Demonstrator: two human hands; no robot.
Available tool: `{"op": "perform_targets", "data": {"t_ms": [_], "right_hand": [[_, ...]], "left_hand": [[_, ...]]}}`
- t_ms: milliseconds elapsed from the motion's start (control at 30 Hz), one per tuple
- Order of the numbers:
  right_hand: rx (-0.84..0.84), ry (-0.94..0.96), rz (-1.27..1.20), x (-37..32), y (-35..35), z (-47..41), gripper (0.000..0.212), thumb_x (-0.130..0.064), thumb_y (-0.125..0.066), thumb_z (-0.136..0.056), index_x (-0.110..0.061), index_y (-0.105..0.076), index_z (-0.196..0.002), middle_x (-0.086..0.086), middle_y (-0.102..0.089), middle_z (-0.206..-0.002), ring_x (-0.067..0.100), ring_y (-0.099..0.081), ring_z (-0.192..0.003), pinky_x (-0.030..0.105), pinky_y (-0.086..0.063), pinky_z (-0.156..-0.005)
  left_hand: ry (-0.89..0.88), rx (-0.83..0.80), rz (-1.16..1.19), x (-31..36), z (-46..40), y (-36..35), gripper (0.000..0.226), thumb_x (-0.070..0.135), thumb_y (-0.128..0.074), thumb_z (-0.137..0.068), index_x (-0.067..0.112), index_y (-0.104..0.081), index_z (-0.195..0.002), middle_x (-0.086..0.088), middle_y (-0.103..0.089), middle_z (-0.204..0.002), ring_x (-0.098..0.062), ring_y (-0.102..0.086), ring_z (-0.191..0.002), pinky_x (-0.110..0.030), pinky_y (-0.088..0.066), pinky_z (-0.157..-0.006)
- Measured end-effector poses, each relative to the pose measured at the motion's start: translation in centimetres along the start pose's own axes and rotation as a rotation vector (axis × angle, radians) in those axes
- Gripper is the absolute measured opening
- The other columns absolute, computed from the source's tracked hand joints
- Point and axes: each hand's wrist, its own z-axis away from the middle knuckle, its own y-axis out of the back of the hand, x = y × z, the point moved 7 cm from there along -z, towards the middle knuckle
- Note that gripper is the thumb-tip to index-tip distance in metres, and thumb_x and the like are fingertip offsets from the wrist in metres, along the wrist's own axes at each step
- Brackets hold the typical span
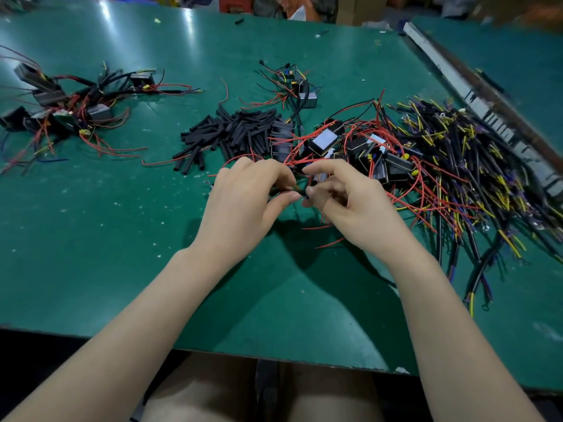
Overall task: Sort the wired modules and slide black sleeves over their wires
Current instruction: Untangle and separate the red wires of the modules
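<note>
1. Both hands meet at the table's middle: the left hand (253,190) pinches a short black sleeve (300,193) between thumb and forefinger, and the right hand (341,196) pinches its other end, or the wires entering it, with the remaining fingers loosely curled. Which wires are inside I cannot tell.
2. Red wires (307,161) run from the pinch toward the module cluster just behind, so the module being worked seems to lie under or just beyond the fingers.
3. Behind the hands sits a heap of loose black sleeves (231,130), touching the unsorted pile of wired modules (359,147).
4. To the right, a big tangle of black, yellow and red cable leads (463,166) spreads to the table's edge.
5. Far left, a smaller group of modules (61,105) already shows black-covered wires; likely the finished lot. A few more lie at the back (300,86).
6. Judging by pile sizes, most work remains on the green table (122,239).
</note>
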Motion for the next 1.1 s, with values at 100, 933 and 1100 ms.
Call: {"op": "perform_targets", "data": {"t_ms": [100,933,1100], "right_hand": [[0.008,-0.002,0.002,-0.1,0.2,0.0,0.02,-0.015,-0.058,-0.095,-0.029,-0.057,-0.109,-0.013,-0.07,-0.08,0.007,-0.062,-0.078,0.024,-0.047,-0.072],[-0.022,0.19,0.291,-1.3,-0.8,0.3,0.027,-0.031,-0.062,-0.089,-0.019,-0.071,-0.111,-0.012,-0.049,-0.083,0.009,-0.052,-0.077,0.035,-0.048,-0.071],[0.006,0.208,0.357,-1.6,-1.1,0.3,0.025,-0.028,-0.06,-0.091,-0.013,-0.072,-0.107,-0.003,-0.048,-0.084,0.016,-0.05,-0.077,0.043,-0.048,-0.066]], "left_hand": [[0.092,0.113,0.119,-1.1,0.3,0.9,0.02,0.033,-0.055,-0.091,0.016,-0.061,-0.099,0.01,-0.058,-0.091,-0.021,-0.055,-0.084,-0.043,-0.043,-0.076],[0.133,-0.088,0.159,-2.9,1.1,0.3,0.023,0.033,-0.052,-0.089,0.02,-0.07,-0.095,0.01,-0.061,-0.084,-0.015,-0.048,-0.084,-0.047,-0.042,-0.081],[0.099,-0.112,0.123,-2.8,1.0,-0.1,0.016,0.031,-0.059,-0.091,0.021,-0.071,-0.094,0.009,-0.06,-0.086,-0.014,-0.044,-0.084,-0.047,-0.04,-0.081]]}}
